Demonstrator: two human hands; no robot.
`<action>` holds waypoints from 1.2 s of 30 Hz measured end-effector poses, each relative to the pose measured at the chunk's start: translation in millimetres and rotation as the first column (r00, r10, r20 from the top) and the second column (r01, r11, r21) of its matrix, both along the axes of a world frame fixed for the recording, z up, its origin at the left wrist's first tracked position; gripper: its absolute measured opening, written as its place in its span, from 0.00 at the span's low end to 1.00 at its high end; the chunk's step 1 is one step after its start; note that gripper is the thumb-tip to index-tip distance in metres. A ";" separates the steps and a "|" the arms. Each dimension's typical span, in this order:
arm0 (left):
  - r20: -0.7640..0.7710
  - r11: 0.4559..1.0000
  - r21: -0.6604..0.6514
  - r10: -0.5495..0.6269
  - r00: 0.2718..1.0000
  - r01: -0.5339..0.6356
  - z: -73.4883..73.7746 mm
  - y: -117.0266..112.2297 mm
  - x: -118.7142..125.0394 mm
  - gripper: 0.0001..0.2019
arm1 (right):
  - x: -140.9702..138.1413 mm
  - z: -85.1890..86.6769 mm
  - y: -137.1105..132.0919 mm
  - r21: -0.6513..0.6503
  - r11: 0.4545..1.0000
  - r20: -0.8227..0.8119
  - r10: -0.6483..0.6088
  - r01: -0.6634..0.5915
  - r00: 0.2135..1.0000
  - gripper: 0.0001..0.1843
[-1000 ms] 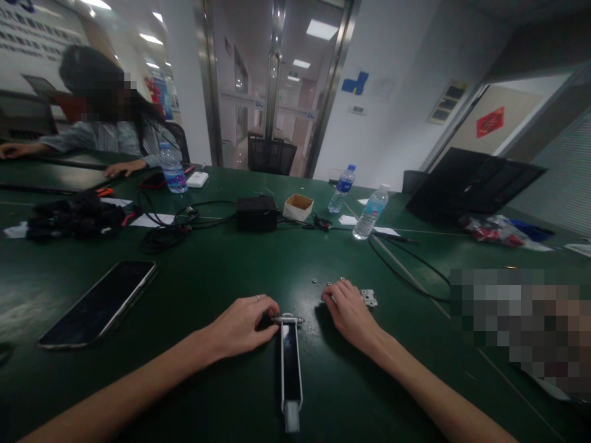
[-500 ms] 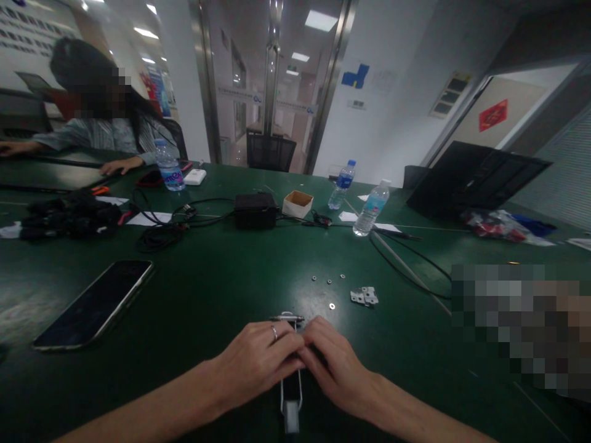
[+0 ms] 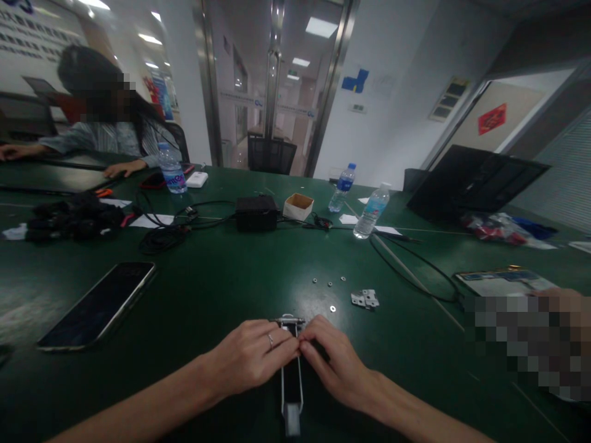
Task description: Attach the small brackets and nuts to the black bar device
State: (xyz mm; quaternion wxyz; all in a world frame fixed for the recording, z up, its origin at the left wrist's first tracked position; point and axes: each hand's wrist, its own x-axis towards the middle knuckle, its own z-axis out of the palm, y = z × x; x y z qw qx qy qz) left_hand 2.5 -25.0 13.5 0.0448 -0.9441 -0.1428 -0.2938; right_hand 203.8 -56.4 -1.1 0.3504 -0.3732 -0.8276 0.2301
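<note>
A narrow wire-sided metal frame (image 3: 301,376) lies lengthwise in front of me, with a grey block at its near end and a short rod (image 3: 290,320) across its far end. My left hand (image 3: 258,351), a ring on one finger, is curled over the frame's left side, closed on it. My right hand (image 3: 330,354) is pinched at the right side, fingertips touching the left hand's; what they hold is hidden. Beyond them lie a washer (image 3: 333,309), several small nuts (image 3: 330,284) and a metal bracket with holes (image 3: 364,299).
A phone (image 3: 96,306) lies at left. Farther back are a black adapter box (image 3: 256,213), a small open box (image 3: 298,207), cables and water bottles (image 3: 372,211). A person (image 3: 115,123) sits at far left; another person's hand (image 3: 566,320) is at right by a flat device (image 3: 503,282).
My fingertips have drawn slightly apart, showing more of the frame's far end. The left hand has moved a little left. At right, more of the flat device shows beside the other person's hand.
</note>
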 end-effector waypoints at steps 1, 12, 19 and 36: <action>-0.009 1.000 0.010 0.006 1.000 -0.006 0.2 0.3 0.0 0.12 | 0.0 0.5 0.0 -0.001 1.000 0.001 0.000 0.000 1.000 0.08; -0.044 0.944 -0.266 0.191 0.981 -0.196 -8.0 20.0 -9.8 0.08 | 14.0 -3.6 14.3 0.165 0.984 0.118 -0.093 0.073 0.989 0.09; -0.132 0.809 -0.526 0.226 0.965 -0.261 -8.4 35.0 -20.3 0.07 | 27.6 -7.5 29.5 0.189 0.972 0.303 -0.192 0.139 0.933 0.09; -0.240 0.701 -0.652 0.171 0.956 -0.289 0.6 35.9 -20.5 0.08 | 25.0 -5.4 29.0 0.174 0.982 0.322 -0.131 0.078 0.938 0.11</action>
